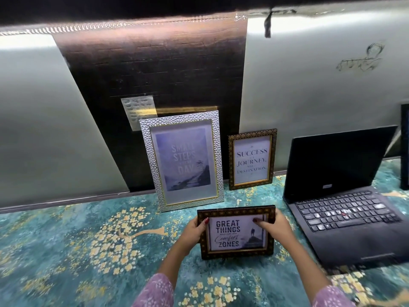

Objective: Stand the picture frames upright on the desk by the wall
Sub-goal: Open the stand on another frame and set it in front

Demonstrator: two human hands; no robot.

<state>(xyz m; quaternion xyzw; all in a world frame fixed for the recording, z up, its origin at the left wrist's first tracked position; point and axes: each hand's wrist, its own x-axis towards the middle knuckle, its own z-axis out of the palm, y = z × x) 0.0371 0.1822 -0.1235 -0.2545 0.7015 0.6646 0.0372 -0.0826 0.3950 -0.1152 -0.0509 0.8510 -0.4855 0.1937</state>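
Head view, step: third frame being set; the silver frame (181,160) and the small dark frame (252,159) already stand leaning on the wall (309,85).
Held frame: the landscape frame (235,237) is in front of those two, near the laptop (343,196), low over the patterned surface (66,240); whether its lower edge touches cannot be told.
Left hand (194,229): grips the left edge, thumb across the front.
Right hand (275,229): fingers (259,222) curled round the right edge.
Next move, as judged: find a free spot by the wall, seat the bottom edge, lean or prop it, release gently so it stays put.
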